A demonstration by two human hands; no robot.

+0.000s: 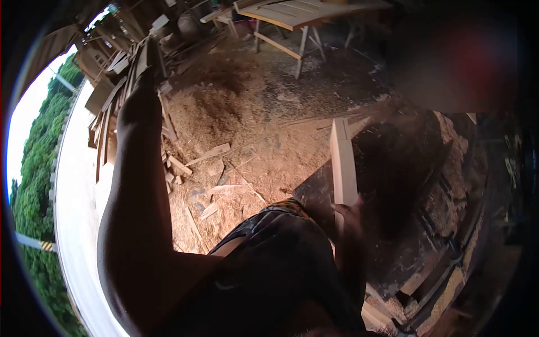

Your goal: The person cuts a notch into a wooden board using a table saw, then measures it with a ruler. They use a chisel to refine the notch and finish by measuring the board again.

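My right hand point(351, 216) is closed round the near end of a squared wooden beam point(343, 160), with the thumb lying across its face. The pale beam points away from me, beside a dark work surface point(398, 174). My left arm stretches far forward at the left, and my left hand point(147, 81) is in deep shadow beside stacked boards point(120, 78). I cannot tell whether its fingers grip one of them.
Sawdust point(252, 123) and wood offcuts point(179, 165) cover the floor. A wooden table point(303, 14) on trestle legs stands at the back. Clamps point(455, 250) line the right edge. A pale road point(78, 196) runs outside on the left.
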